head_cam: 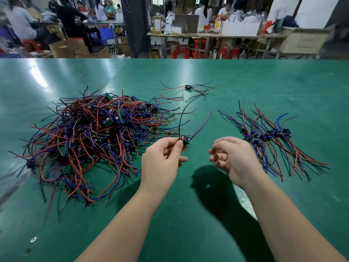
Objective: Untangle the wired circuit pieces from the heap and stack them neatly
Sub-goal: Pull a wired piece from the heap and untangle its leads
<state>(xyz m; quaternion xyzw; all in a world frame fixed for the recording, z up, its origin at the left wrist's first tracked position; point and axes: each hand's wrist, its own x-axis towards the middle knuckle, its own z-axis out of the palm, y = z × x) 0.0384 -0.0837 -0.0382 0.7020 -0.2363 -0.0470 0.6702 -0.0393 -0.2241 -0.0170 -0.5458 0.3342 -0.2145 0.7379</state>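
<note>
Plainly we are early on: our left hand pinches one freed piece, right hand loose and empty, small stack at three o'clock, big heap at nine.

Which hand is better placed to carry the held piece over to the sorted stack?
Likely right: the right hand is empty, beside the sorted stack; the left hand pinches the piece nearer the heap.
</note>
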